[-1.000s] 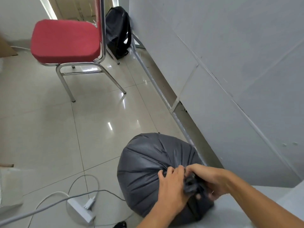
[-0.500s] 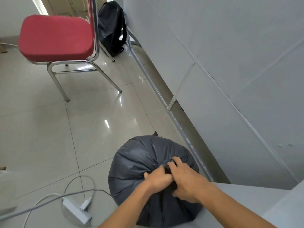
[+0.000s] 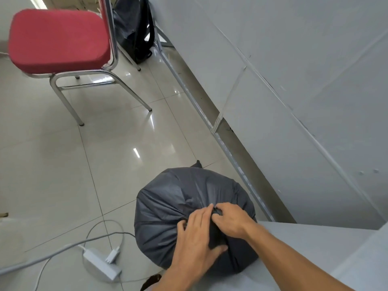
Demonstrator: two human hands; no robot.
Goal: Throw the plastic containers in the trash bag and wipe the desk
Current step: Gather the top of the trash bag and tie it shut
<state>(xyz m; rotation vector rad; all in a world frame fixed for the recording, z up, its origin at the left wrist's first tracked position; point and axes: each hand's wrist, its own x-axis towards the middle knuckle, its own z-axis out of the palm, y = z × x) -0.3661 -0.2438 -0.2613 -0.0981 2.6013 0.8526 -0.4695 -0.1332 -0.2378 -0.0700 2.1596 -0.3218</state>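
A full dark grey trash bag [image 3: 168,208] stands on the tiled floor beside the desk's corner. Its mouth is gathered into a twisted bunch at the top. My left hand [image 3: 195,238] lies over the bag's top with fingers spread, the thumb clamped under the gathered plastic. My right hand [image 3: 230,219] pinches the bunch from the right side. Both hands touch each other at the knot. No plastic containers are visible; the bag hides its contents. The grey desk top [image 3: 310,244] shows at the lower right.
A red chair [image 3: 58,40] with chrome legs stands at the upper left. A black backpack [image 3: 134,28] leans against the grey partition [image 3: 294,80]. A white power strip [image 3: 101,266] and cables lie on the floor left of the bag.
My hands have shifted on the bag's neck: the left hand now spreads flat over the top, while the right keeps pinching the bunch. The bag has stayed in place.
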